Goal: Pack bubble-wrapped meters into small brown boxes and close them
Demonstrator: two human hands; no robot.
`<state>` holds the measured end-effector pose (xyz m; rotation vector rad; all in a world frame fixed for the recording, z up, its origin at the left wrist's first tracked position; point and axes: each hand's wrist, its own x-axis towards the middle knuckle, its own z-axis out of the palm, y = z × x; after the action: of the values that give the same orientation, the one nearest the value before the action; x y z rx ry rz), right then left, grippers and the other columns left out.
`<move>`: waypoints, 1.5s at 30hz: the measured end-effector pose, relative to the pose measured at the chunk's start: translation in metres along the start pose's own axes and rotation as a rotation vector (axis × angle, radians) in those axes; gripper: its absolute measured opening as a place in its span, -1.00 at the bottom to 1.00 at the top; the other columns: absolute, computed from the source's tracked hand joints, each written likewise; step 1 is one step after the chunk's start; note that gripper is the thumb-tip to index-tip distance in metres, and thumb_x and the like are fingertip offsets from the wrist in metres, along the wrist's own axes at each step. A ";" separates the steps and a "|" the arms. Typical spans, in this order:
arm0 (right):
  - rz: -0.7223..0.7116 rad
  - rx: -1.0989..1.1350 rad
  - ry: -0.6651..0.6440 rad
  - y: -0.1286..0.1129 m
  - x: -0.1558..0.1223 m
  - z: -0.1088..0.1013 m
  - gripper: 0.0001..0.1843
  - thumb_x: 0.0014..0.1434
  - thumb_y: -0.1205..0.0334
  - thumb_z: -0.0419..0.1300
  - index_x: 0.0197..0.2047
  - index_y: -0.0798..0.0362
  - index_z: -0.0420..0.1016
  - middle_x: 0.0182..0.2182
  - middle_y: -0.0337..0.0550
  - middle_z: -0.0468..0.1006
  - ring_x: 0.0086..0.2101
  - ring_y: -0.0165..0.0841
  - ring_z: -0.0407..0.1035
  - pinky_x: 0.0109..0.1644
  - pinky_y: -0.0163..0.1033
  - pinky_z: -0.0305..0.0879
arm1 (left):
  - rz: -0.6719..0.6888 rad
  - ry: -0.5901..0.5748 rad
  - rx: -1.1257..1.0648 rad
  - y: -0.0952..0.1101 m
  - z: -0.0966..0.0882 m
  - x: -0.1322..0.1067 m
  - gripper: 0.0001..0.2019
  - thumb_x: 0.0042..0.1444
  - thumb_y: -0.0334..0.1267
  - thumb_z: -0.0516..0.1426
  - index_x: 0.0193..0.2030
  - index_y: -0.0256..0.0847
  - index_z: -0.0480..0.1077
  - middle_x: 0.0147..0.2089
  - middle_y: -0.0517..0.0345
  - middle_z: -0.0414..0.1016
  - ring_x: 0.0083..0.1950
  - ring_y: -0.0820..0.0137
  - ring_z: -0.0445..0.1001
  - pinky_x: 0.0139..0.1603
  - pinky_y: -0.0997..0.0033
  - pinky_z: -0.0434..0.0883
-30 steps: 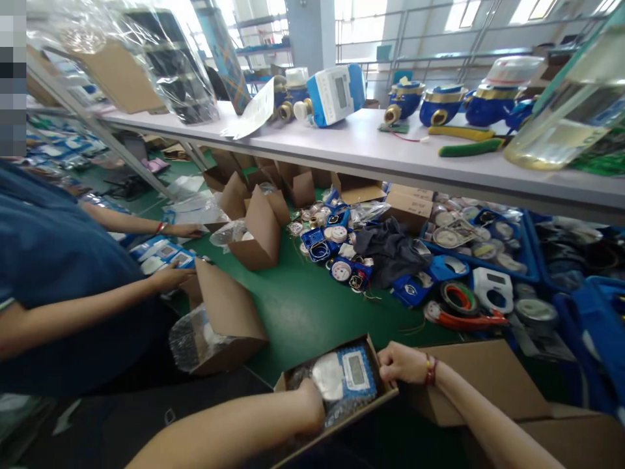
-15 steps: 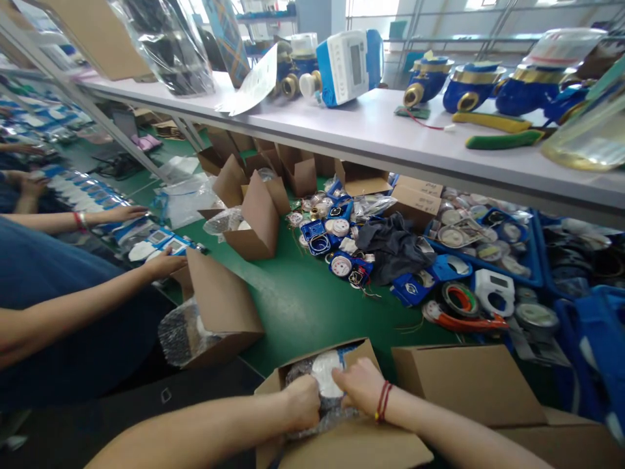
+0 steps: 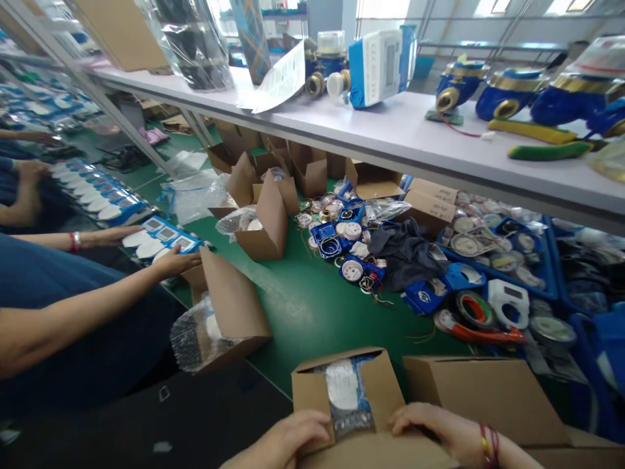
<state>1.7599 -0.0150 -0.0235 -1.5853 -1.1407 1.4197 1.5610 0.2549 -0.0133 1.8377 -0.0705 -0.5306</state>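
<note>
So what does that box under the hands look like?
The box is plain brown cardboard, sitting at the near edge of the green table. Two flaps are folded partly over the top, leaving a gap. Through it shows a white and blue device wrapped in bubble wrap. The left hand and right hand press on its flaps.

**No readable text**

Nothing written can be made out. A cardboard box (image 3: 430, 200) under the shelf carries dark printed lines, too small and blurred to read. The paper sheet (image 3: 280, 81) on the shelf and the meter dials (image 3: 352, 269) show marks only.
</note>
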 end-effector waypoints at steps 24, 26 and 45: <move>0.154 -0.695 0.711 -0.005 0.055 0.048 -0.69 0.20 0.15 0.00 0.03 -0.09 0.21 -0.06 -0.29 0.38 -0.03 -0.36 0.19 0.09 -0.11 -0.13 | -0.010 0.624 0.807 -0.008 -0.002 0.053 -0.81 0.19 -0.31 -0.05 -0.32 -0.16 0.37 -0.35 0.17 0.39 -0.32 0.37 0.27 -0.33 0.36 0.20; 0.149 -0.770 0.717 0.001 0.057 0.048 -0.67 0.20 0.15 -0.01 0.05 -0.09 0.22 -0.04 -0.29 0.39 -0.01 -0.35 0.19 0.10 -0.11 -0.13 | -0.037 0.609 0.780 -0.013 -0.001 0.056 -0.80 0.19 -0.31 -0.06 -0.34 -0.17 0.37 -0.37 0.17 0.38 -0.33 0.39 0.26 -0.33 0.38 0.20; 0.349 0.002 1.352 0.036 0.036 0.107 -0.39 0.19 -0.02 -0.08 0.24 0.05 -0.06 0.23 0.01 0.01 0.22 -0.17 -0.13 0.27 0.10 -0.11 | -0.304 0.163 0.601 -0.020 -0.022 0.067 -0.47 0.18 0.08 -0.25 0.26 0.03 0.01 0.30 0.21 0.07 0.28 0.21 0.08 0.28 -0.01 -0.03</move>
<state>1.6596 0.0009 -0.0848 -2.1728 -0.0439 0.2380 1.6249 0.2608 -0.0479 2.4957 0.1818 -0.6100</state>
